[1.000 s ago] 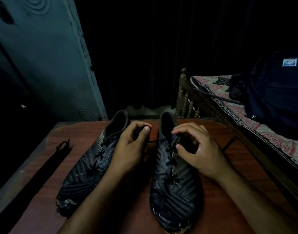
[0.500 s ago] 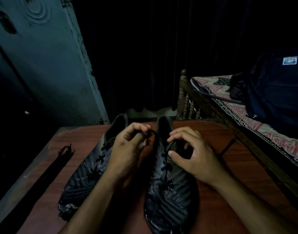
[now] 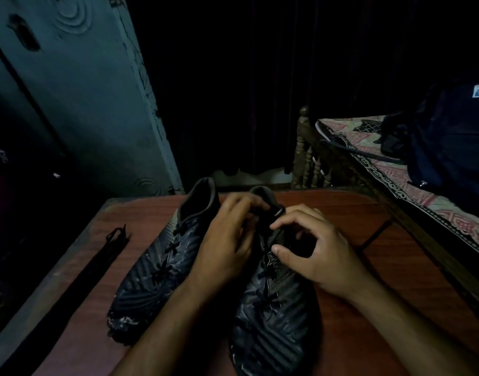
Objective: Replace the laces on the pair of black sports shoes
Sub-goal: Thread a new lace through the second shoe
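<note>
On the reddish wooden table [image 3: 355, 316] stand the two black sports shoes, toes toward the person: the right-hand shoe [image 3: 270, 321] sits under both hands and the left-hand shoe [image 3: 162, 256] lies just beside it, its criss-crossed lace [image 3: 162, 270] fully threaded and untouched. Both hands work at the collar end of the right-hand shoe, where its lace [image 3: 265, 299] is visibly crossed lower down but lost in shadow near the top eyelets. The left hand [image 3: 227, 248] is blurred, its fingers curled inward at the tongue as if pinching a lace end, though I cannot tell for certain what it holds. The right hand [image 3: 317, 251] rests on the shoe's outer side with fingers bent, thumb [image 3: 280, 251] pressed against the upper and forefinger tip close to the eyelets; whether anything lies between them is hidden. The main risk, as I judge it, is the dim light: black lace on black upper could lead to a missed eyelet or a tug on the wrong strand, tightening rather than freeing it. A hard pull might also drag the shoe across the table into its neighbour. Well apart at the table's left edge lies a bundle of dark laces [image 3: 110, 248], likely the replacements, and a backpack [image 3: 447, 147] sits on the patterned bed beyond.
</note>
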### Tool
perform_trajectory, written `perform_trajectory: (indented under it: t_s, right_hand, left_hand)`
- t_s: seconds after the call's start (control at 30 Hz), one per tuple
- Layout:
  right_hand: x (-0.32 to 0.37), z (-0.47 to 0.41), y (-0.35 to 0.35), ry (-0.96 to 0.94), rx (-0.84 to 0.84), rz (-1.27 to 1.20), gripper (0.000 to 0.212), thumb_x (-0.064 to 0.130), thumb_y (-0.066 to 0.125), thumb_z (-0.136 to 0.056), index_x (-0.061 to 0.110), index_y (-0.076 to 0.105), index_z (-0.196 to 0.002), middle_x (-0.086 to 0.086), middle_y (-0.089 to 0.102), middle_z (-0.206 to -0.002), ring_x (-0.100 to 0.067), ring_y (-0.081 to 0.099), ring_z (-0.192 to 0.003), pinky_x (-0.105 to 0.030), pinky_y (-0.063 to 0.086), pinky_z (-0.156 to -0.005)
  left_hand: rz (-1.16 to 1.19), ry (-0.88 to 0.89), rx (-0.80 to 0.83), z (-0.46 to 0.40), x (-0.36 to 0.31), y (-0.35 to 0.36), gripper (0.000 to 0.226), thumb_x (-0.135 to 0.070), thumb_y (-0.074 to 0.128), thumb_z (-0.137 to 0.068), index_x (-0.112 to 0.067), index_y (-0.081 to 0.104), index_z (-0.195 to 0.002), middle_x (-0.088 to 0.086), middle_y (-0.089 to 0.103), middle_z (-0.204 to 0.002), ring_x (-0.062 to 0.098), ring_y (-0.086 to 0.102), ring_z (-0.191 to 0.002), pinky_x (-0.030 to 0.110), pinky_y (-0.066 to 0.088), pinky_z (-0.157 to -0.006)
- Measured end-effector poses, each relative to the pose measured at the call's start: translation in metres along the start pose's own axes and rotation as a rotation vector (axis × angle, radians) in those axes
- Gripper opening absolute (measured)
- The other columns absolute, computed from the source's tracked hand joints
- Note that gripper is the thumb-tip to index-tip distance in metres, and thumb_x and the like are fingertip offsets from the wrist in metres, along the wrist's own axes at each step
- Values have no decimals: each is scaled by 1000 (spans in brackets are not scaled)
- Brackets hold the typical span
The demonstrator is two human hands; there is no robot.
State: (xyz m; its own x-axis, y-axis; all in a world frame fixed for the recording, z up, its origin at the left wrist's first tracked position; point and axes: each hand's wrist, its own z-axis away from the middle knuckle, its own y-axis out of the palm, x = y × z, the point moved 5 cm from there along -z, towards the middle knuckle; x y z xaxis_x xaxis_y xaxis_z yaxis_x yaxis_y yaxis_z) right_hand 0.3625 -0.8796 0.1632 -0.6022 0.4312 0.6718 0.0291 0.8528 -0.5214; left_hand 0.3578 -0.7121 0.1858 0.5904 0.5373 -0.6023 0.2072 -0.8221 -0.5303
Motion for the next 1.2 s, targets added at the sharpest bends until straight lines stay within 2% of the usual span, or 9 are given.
perform_trajectory:
  t_s: [0.2, 0.33, 0.47, 0.63, 0.73, 0.8, 0.93, 1.07, 1.2]
  right_hand:
    - [3, 0, 0, -28, 12, 9, 30, 42, 71, -77, 30, 66, -105, 18, 61, -111, -12, 56, -113, -16, 40, -94]
    - [-2, 1, -3, 65, 21, -82, 43, 41, 75, -74, 37, 53, -111, 16, 60, -113, -12, 58, -109, -26, 48, -87]
    - [4, -2, -2, -58, 45, 76, 26, 42, 66, -79, 27, 69, -101, 17, 57, -104, -9, 53, -106, -27, 39, -93]
    - [5, -3, -1, -68, 38, 32, 19, 37, 63, -80, 22, 69, -91, 14, 57, -99, -8, 56, -104, -30, 40, -93]
    - [3, -4, -5, -78, 17, -24, 21, 26, 70, -81, 19, 67, -100, 7, 59, -105, -15, 58, -105, -28, 46, -91]
    - [-2, -3, -9, -36, -11, -49, 27, 21, 75, -80, 18, 64, -105, 5, 58, -111, -18, 59, -104, -32, 51, -86]
    - [-8, 10, -14, 136, 13, -91, 23, 37, 72, -84, 24, 64, -101, 10, 57, -106, -15, 62, -102, -39, 57, -80]
    - [2, 33, -11, 245, 52, 78, 11, 27, 75, -89, 28, 65, -92, 9, 59, -94, -10, 61, -81, -30, 53, -67]
    - [25, 43, -7, 245, 109, 180, 5, 27, 67, -95, 28, 68, -90, 16, 60, -78, -5, 54, -62, -15, 39, -58]
  left_hand:
    - [87, -107, -116, -2, 13, -7, 24, -11, 77, -90, -22, 61, -103, -7, 58, -109, 7, 67, -89, 13, 51, -75]
    - [50, -61, -40, -2, 10, -4, 21, -6, 56, -92, -21, 67, -100, -13, 64, -101, 10, 62, -98, 22, 48, -82]
    - [35, -62, -1, -1, 15, -4, 35, -12, 45, -85, -20, 66, -111, -16, 63, -94, 14, 60, -97, 30, 48, -83]
    - [30, -9, 26, 3, 5, 2, 22, -17, 48, -85, -19, 64, -100, -26, 56, -96, 6, 54, -94, 19, 39, -79]
    - [144, -59, -34, 2, 12, 3, 22, -6, 55, -85, -18, 59, -103, -10, 55, -105, 10, 56, -103, 22, 43, -87]
    - [154, -119, -66, 4, 21, 5, 26, -5, 58, -93, -22, 57, -113, -4, 54, -117, 6, 55, -113, 14, 41, -94]
    - [225, -196, -30, 6, 33, 12, 20, -11, 51, -105, -21, 63, -117, -7, 63, -118, 4, 60, -114, 16, 46, -94]
    - [146, -146, -83, 5, 33, 9, 24, -4, 53, -102, -18, 69, -111, -8, 61, -113, 2, 58, -108, 10, 42, -90]
    - [114, -103, -19, 4, 33, 5, 29, 1, 54, -95, -21, 73, -94, -12, 59, -118, 9, 56, -114, 19, 44, -94]
